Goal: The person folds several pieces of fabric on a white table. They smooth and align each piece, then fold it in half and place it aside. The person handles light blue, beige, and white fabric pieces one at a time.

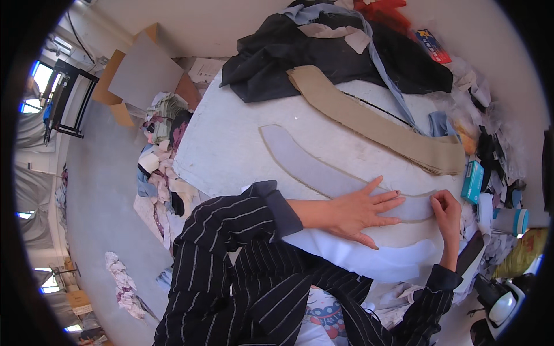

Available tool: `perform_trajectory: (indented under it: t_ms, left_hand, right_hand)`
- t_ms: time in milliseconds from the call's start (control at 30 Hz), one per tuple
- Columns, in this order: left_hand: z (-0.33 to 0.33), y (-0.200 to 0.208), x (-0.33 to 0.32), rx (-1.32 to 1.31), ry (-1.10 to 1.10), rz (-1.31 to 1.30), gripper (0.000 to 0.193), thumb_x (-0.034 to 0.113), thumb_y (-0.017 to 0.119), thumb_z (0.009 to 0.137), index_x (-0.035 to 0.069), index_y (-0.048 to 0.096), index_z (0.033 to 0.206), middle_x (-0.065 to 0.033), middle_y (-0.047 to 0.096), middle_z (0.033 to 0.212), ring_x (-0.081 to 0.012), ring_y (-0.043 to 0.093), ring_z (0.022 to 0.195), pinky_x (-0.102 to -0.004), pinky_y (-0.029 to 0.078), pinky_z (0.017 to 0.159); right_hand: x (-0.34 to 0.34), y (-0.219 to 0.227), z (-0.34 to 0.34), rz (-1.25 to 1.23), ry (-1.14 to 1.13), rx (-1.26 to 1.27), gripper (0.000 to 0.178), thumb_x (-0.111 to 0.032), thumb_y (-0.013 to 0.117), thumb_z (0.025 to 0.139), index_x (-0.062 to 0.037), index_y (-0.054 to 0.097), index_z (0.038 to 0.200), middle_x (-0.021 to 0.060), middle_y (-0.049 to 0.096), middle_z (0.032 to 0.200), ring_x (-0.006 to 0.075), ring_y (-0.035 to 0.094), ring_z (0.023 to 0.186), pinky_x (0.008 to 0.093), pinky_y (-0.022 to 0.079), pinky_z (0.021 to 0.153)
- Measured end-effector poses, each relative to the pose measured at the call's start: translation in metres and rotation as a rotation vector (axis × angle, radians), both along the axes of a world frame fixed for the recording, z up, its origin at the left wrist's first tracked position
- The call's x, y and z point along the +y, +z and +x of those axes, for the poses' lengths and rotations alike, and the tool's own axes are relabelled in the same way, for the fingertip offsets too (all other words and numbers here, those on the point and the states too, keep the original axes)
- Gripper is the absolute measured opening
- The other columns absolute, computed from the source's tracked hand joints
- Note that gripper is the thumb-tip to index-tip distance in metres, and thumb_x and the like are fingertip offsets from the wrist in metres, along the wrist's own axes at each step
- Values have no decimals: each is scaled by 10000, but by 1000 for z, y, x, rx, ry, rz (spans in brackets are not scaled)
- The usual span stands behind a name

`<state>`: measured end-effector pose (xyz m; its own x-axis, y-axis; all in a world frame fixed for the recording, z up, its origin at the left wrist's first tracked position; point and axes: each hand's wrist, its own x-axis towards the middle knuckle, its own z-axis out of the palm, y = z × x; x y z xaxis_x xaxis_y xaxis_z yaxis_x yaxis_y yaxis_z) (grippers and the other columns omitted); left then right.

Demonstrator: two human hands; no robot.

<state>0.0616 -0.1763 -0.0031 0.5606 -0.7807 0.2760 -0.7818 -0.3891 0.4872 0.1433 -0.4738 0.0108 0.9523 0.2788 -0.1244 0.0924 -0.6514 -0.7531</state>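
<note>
A curved pale-grey strip with thin khaki edges (306, 164) lies flat on the white tabletop (225, 144). My left hand (360, 211) rests on it, fingers spread and flat. At its right end my right hand (446, 216) is closed in a pinch, with thumb and forefinger on the strip's corner. Nearer to me, white curved pieces of cloth-like material (386, 260) lie along the table's front, partly under my left forearm. Beyond the strip is a stack of curved khaki fabric pieces (340, 106).
Black cloth (271, 57) is heaped at the back, with a light-blue strip (384, 69) across it. Along the right edge are a teal box (472, 182), a teal-lidded container (511, 221) and plastic bags. Fabric scraps (164, 173) and a cardboard box (144, 75) stand left of the table.
</note>
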Motion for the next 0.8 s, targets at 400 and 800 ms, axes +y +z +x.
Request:
perform_trajectory:
  t_ms: [400,800]
  left_hand:
    - [-55,35,166,24,542,314,679,547,522,896,184,401,1457,-148,193,1582,-322,170,1467,-560,14,1173]
    - [-59,18,190,121,620,503,718,684,379,879,242,441,1441,-103,195,1588,-281,135,1474,-511,-24,1193]
  right_hand:
    - [99,66,-26,12,336,-218,200,-14,651,839,-57,620,1032,47,564,754,142,524,610,265,433,556]
    - [98,35,-39,-192,496,-100,136,-122,678,827,-73,632,945,94,593,749,258,581,649,355,469,613]
